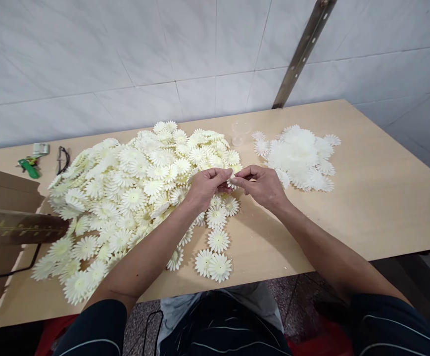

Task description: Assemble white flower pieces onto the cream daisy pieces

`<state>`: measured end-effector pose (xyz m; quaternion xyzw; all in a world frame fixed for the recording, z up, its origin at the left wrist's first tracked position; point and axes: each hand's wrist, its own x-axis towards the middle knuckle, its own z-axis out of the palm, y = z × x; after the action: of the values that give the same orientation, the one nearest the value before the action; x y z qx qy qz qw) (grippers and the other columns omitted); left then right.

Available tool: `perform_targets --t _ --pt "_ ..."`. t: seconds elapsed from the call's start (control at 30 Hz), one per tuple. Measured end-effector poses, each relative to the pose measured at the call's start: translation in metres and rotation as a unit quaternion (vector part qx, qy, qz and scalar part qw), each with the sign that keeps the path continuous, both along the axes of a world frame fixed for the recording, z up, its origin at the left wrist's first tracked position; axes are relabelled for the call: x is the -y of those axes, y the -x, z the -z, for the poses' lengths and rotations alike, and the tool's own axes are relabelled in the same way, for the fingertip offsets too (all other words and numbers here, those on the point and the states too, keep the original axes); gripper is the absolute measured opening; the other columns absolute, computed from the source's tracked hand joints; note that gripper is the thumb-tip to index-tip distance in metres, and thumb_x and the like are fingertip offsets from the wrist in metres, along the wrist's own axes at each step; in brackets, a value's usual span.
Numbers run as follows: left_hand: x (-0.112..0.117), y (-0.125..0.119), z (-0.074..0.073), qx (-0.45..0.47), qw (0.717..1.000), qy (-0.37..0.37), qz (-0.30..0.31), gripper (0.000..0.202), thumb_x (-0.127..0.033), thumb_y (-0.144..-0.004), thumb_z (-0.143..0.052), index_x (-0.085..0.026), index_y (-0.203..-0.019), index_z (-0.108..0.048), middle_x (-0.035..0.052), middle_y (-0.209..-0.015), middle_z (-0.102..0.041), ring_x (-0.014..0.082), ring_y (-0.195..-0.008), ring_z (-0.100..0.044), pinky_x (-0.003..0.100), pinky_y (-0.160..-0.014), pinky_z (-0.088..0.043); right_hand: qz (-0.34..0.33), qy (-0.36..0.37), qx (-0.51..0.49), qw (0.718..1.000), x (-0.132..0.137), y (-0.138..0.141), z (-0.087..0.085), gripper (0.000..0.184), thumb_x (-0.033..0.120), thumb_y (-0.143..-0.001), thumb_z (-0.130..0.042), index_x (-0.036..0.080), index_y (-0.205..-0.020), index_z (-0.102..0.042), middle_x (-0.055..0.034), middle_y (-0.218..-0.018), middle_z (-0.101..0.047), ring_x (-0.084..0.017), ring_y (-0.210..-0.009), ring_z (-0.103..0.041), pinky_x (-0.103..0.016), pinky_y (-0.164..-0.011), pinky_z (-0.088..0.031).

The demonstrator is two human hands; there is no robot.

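My left hand [205, 188] and my right hand [264, 188] meet over the table, fingertips pinched together on a small pale artificial flower [231, 181]. Fingers cover most of that flower. To the left, reaching under my left forearm, spreads a large heap of cream-yellow artificial flower heads [133, 198]. A few single flower heads [218, 240] lie below my hands, near the table's front edge. Beyond my right hand sits a smaller pile of white, thinner-looking flower pieces [300, 155].
A clear plastic cup [241, 132] stands behind my hands. At the left are a bottle of dark liquid [25, 227], a cardboard box [3, 188], a green-handled item [29, 168] and black glasses [63, 159]. A tiled wall [196, 49] borders the wooden table [370, 198].
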<state>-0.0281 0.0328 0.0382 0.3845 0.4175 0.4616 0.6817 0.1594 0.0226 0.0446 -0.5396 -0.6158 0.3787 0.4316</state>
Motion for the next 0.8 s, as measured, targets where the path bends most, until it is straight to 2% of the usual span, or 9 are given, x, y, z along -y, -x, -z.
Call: perform_targets --t 0.23,0.47,0.63,0.7,0.8 --pt "0.000 0.001 0.002 0.017 1.000 -0.013 0.014 0.067 -0.060 -0.053 -0.110 -0.014 -0.091 -0.081 0.0050 -0.082 -0.078 0.0139 -0.069 -0.071 0.033 -0.075 -0.064 -0.004 0.025 -0.020 0.999 0.002 -0.004 -0.007 0.056 0.076 -0.075 -0.089 0.021 -0.077 -0.078 -0.0048 -0.074 -0.077 -0.017 -0.058 -0.065 -0.034 -0.060 -0.051" --pt "0.000 0.001 0.002 0.033 0.999 0.000 0.011 0.066 -0.058 -0.052 -0.111 -0.014 -0.087 -0.078 0.0033 -0.075 -0.076 0.0147 -0.067 -0.073 0.032 -0.073 -0.064 -0.016 0.045 -0.019 0.999 0.000 -0.009 -0.003 0.055 0.076 -0.081 -0.084 0.021 -0.080 -0.079 -0.0019 -0.067 -0.072 -0.018 -0.058 -0.068 -0.033 -0.062 -0.051" --pt "-0.002 0.003 0.003 0.029 0.999 -0.002 0.016 0.063 -0.055 -0.056 -0.111 -0.014 -0.091 -0.078 0.0031 -0.074 -0.075 0.0162 -0.067 -0.074 0.032 -0.071 -0.064 -0.032 0.074 -0.038 0.996 -0.004 -0.011 0.002 0.059 0.079 -0.082 -0.081 0.021 -0.082 -0.080 -0.0015 -0.068 -0.071 -0.018 -0.058 -0.068 -0.033 -0.062 -0.055" --pt "-0.002 0.003 0.004 0.017 1.000 -0.012 0.017 0.062 -0.055 -0.057 -0.110 -0.015 -0.091 -0.077 0.0027 -0.074 -0.075 0.0164 -0.067 -0.075 0.032 -0.071 -0.064 -0.035 0.065 -0.010 0.997 -0.004 -0.010 0.003 0.056 0.076 -0.086 -0.078 0.021 -0.084 -0.081 -0.0021 -0.069 -0.072 -0.018 -0.058 -0.069 -0.033 -0.063 -0.056" --pt "0.001 0.000 0.005 -0.008 0.999 -0.052 0.012 0.062 -0.060 -0.065 -0.106 -0.016 -0.093 -0.074 0.0024 -0.076 -0.075 0.0165 -0.069 -0.075 0.032 -0.072 -0.065 -0.013 0.006 0.059 0.998 -0.002 -0.008 0.004 0.043 0.062 -0.095 -0.073 0.021 -0.084 -0.079 -0.0041 -0.072 -0.076 -0.021 -0.062 -0.071 -0.034 -0.065 -0.055"
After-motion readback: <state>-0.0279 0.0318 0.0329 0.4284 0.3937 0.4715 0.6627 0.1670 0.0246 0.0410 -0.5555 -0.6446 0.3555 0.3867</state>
